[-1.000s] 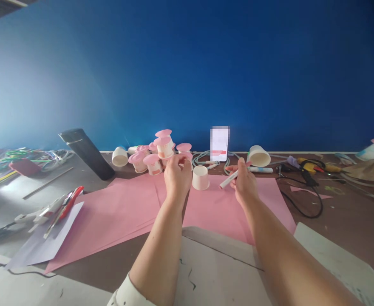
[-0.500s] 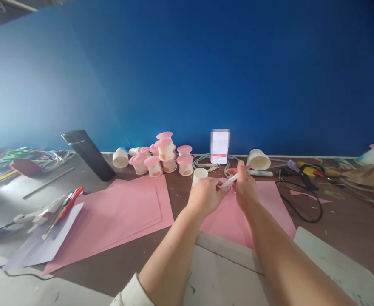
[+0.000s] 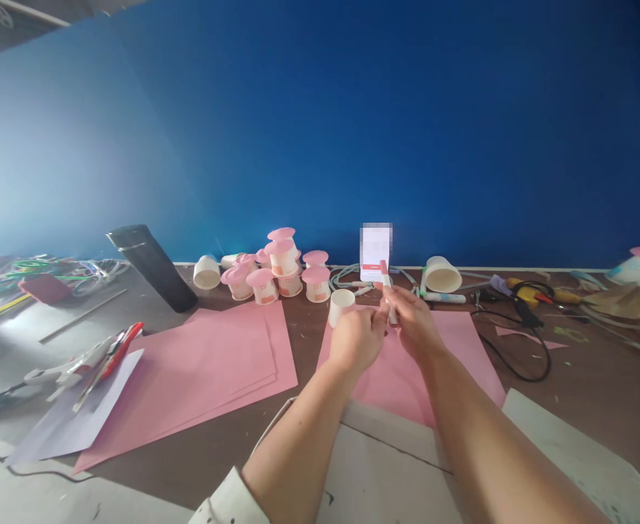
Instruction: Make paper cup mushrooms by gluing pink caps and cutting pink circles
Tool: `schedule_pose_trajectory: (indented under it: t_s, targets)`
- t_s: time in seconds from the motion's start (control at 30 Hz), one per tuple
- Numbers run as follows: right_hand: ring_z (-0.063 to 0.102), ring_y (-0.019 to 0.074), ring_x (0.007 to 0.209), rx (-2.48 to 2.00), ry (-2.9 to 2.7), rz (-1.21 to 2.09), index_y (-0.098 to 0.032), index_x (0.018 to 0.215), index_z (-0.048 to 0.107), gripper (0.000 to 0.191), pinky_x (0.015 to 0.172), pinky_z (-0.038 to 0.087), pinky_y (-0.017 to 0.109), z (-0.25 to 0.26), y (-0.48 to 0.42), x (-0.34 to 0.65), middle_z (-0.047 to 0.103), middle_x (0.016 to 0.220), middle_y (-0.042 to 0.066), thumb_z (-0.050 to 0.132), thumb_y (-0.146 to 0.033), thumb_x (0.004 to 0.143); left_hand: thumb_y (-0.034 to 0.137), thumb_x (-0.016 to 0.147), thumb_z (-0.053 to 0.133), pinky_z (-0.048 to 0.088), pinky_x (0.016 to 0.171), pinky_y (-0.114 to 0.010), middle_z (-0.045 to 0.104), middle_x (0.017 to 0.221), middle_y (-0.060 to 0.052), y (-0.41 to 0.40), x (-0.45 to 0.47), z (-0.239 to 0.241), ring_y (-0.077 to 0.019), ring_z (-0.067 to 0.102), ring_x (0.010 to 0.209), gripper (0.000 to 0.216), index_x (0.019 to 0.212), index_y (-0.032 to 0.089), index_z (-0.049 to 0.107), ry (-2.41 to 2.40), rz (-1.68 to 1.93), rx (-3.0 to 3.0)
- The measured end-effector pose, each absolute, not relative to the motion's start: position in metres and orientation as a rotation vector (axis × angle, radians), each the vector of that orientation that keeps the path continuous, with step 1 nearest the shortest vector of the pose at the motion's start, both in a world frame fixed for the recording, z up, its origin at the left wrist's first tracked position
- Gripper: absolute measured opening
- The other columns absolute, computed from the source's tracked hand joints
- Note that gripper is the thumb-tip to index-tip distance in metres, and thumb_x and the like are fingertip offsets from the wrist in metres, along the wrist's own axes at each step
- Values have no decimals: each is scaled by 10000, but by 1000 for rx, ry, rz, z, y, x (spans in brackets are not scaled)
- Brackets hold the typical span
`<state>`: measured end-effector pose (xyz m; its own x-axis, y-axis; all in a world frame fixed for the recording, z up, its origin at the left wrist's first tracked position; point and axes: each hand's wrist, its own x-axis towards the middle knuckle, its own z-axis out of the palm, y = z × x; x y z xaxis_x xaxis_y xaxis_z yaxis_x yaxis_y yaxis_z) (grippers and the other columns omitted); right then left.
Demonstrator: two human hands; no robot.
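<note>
My right hand [image 3: 417, 322] is closed around a white marker pen [image 3: 387, 280] with a red end. The pen stands nearly upright, its red end up, in front of the phone. My left hand [image 3: 357, 337] is closed with its thumb and fingers at the pen's lower end, which they partly hide. Just behind the left hand, a plain white paper cup [image 3: 342, 302] stands mouth up. Both hands are over a pink sheet of paper [image 3: 462, 356].
Paper cups with pink tops [image 3: 284, 255] cluster at the back. Plain cups [image 3: 443, 275] lie on their sides. A phone [image 3: 375, 251] leans upright behind my hands. Leftward are pink sheets [image 3: 222, 349], a red cutter [image 3: 121, 349] and a black bottle [image 3: 153, 269]. Cables [image 3: 527, 320] lie right.
The marker pen has swung from slanting to nearly upright, its red end now in front of the phone. My right hand has turned and moved slightly left, while my left hand has shifted slightly right.
</note>
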<state>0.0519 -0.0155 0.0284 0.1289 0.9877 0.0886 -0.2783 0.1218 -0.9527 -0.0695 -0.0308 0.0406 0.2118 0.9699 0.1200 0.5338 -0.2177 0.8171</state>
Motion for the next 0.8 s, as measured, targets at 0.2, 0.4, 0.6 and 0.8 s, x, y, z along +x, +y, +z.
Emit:
schedule_pose_trajectory:
  t_s: [0.2,0.4,0.6,0.8]
  targets:
    - [340,88,476,-828,-1322,1552,-170,706,652,300,458,269,231,42,-24,78,435,509,-43,680,-460,776,653,861,422,392,527,-217,608,598,-7,-31,-85,63,-115,538,530,520,846,185,649,1304,1279,1536]
    - [362,92,490,-932,-1468,1600,-163,902,732,317,469,255,231,43,-27,83,485,523,-36,714,-444,758,595,809,549,334,449,-190,570,573,9,-19,-95,60,-74,454,462,442,799,163,641,1193,1271,1359]
    - [471,113,616,-794,-1095,1508,-235,1164,689,494,497,324,220,38,-21,82,610,770,20,735,-423,710,493,821,576,300,413,-176,519,534,36,-10,-96,52,-46,400,413,344,734,161,600,1179,1352,1140]
    - [464,86,621,-697,-962,1464,-226,988,734,276,522,378,196,37,-20,68,553,704,-22,757,-348,741,453,849,563,395,438,-188,633,633,-21,-20,-91,60,-80,528,476,304,819,157,624,1083,1138,1369]
